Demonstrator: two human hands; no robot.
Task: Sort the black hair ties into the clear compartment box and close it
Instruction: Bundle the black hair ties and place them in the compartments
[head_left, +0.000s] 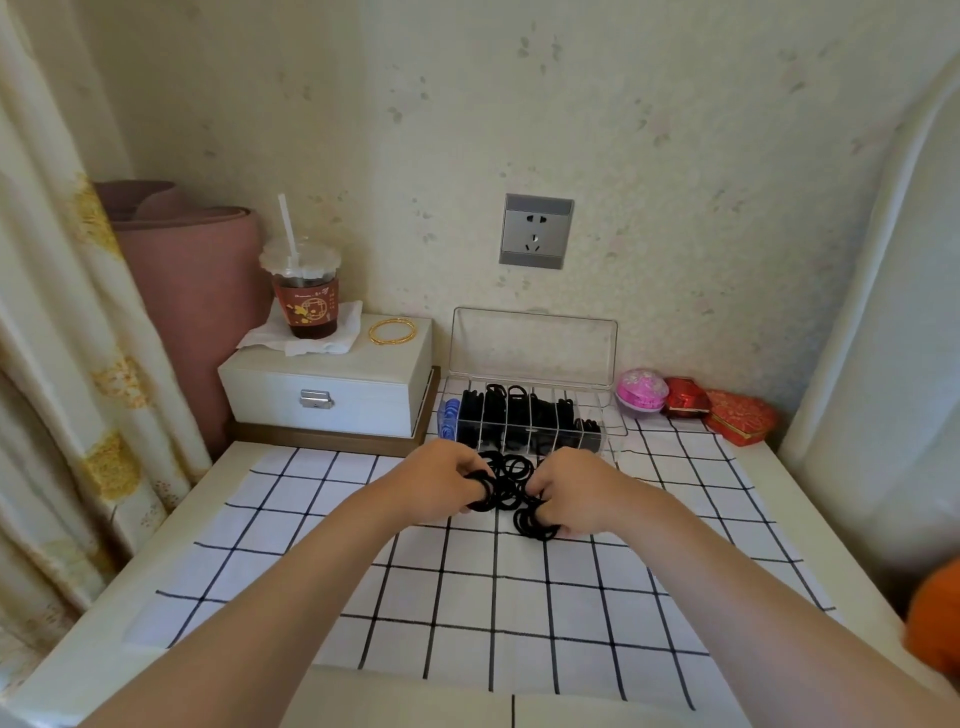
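**Two hands work a heap of hair ties at a bedside table**

A person's left hand (445, 482) and right hand (571, 498) meet over a pile of black hair ties (508, 479) lying on a black-and-white checked cloth (467, 613), just in front of the clear compartment box (525, 422). Both hands have their fingers curled in a narrow grip: the left holds ties looped about its fingertips, and the right pinches a small bunch at the pile's near edge. The box stands open at the back of the table, its lid (535, 345) raised upright toward the wall. Most of its compartments already hold black ties, and the leftmost one holds blue ties (449, 415). To the left, a white jewellery case (332, 387) carries an iced drink cup (306, 299) and gold bangles (392, 331). A pink round case (642, 392) and two red boxes (737, 415) sit to the right of the box, below a grey wall socket (536, 231).
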